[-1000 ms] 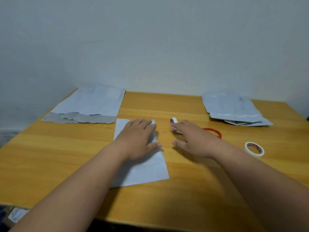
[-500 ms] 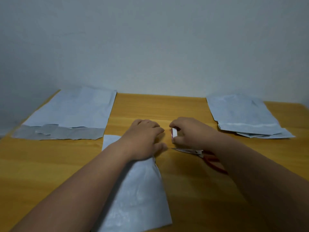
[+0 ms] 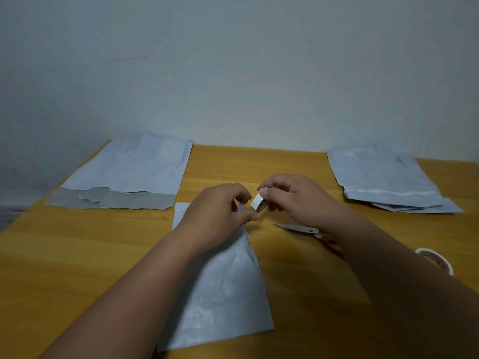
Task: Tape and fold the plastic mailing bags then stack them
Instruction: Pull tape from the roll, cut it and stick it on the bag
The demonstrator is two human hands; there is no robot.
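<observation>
A folded grey mailing bag (image 3: pixel 228 294) lies flat in the middle of the wooden table (image 3: pixel 77 255), running towards me. My left hand (image 3: pixel 220 211) rests its heel on the bag's far end, fingers curled, thumb and forefinger apart beside a small white tape roll (image 3: pixel 258 204). My right hand (image 3: pixel 293 198) pinches that roll just above the table, its edge turned to the left hand. I cannot see a loose tape end.
Unfolded bags with grey flaps (image 3: pixel 129 172) lie at the back left, and a stack of folded bags (image 3: pixel 383 180) at the back right. Red-handled scissors (image 3: pixel 305 230) lie under my right wrist. A second tape roll (image 3: pixel 438 260) sits at the right behind my forearm.
My right hand has picked the small tape roll up off the table and brought it to my left hand. The left hand's fingers have curled up off the bag.
</observation>
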